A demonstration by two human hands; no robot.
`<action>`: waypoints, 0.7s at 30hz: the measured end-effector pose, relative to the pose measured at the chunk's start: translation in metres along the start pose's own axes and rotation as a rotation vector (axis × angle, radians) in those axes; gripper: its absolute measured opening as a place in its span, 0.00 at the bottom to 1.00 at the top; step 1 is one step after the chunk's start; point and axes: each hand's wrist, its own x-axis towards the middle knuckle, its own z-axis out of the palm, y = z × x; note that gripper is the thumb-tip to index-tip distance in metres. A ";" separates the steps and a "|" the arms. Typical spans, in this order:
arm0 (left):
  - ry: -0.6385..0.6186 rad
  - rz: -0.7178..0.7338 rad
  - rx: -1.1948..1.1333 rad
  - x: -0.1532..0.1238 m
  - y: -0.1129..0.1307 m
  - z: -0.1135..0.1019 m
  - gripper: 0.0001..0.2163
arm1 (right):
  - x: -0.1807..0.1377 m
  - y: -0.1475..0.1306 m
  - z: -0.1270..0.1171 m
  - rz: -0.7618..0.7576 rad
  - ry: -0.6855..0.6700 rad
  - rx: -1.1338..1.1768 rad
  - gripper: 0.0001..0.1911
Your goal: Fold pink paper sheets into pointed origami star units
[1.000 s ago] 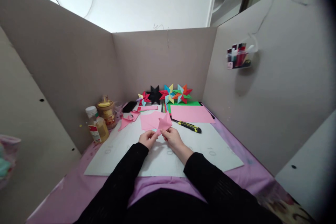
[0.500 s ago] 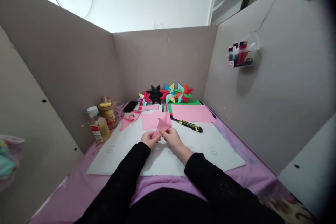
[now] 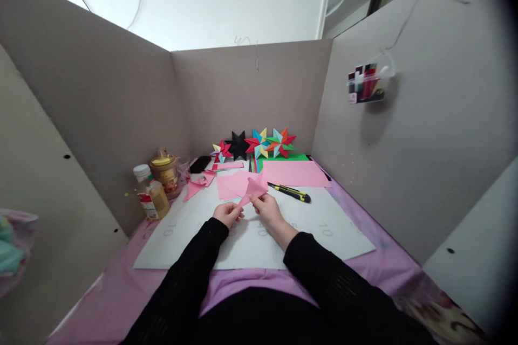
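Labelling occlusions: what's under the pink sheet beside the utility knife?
A green sheet shows past the far edge of the pink sheet, with coloured edges at its left. How many sheets lie beneath is covered.

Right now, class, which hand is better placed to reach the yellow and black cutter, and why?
Probably the right hand: the cutter lies on the white sheet just beyond it. The left hand is on the far side of the folded pink paper and would have to cross over.
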 end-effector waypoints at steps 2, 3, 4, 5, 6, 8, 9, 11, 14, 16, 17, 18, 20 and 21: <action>0.002 0.041 0.005 0.002 -0.003 -0.001 0.11 | 0.001 0.000 -0.001 -0.004 0.009 -0.005 0.19; 0.001 0.064 0.006 0.002 -0.003 -0.002 0.12 | 0.001 0.000 -0.001 -0.005 0.008 -0.011 0.19; -0.001 0.087 0.007 0.003 -0.003 -0.002 0.14 | 0.001 -0.001 -0.001 -0.005 0.002 -0.020 0.19; -0.003 0.106 0.010 0.004 -0.003 -0.002 0.16 | 0.000 -0.001 -0.001 -0.003 -0.010 -0.029 0.18; -0.004 0.119 0.016 0.004 -0.003 -0.002 0.16 | -0.001 -0.002 0.000 0.001 -0.026 -0.039 0.18; 0.004 0.127 0.035 0.004 -0.001 -0.001 0.13 | -0.004 -0.004 0.001 0.012 -0.068 -0.055 0.16; 0.010 0.122 0.045 0.004 -0.001 -0.001 0.12 | -0.005 -0.005 0.002 0.019 -0.089 -0.060 0.15; 0.022 0.100 0.057 0.003 0.001 0.000 0.12 | -0.008 -0.006 0.005 0.032 -0.125 -0.062 0.14; 0.024 0.065 0.056 0.002 0.002 0.000 0.13 | -0.010 -0.005 0.008 0.047 -0.176 -0.042 0.12; 0.020 0.046 0.052 0.001 0.003 0.000 0.13 | -0.011 -0.004 0.009 0.053 -0.195 -0.019 0.11; 0.015 0.034 0.051 0.000 0.003 0.000 0.14 | -0.011 -0.004 0.009 0.056 -0.194 -0.008 0.11; 0.006 0.021 0.052 0.000 0.003 0.001 0.14 | -0.010 -0.003 0.009 0.059 -0.184 0.004 0.12; -0.016 -0.006 0.054 0.000 0.003 0.001 0.15 | -0.008 -0.003 0.007 0.064 -0.143 0.034 0.12; -0.028 -0.016 0.055 0.000 0.003 0.001 0.15 | -0.007 -0.003 0.006 0.065 -0.116 0.052 0.13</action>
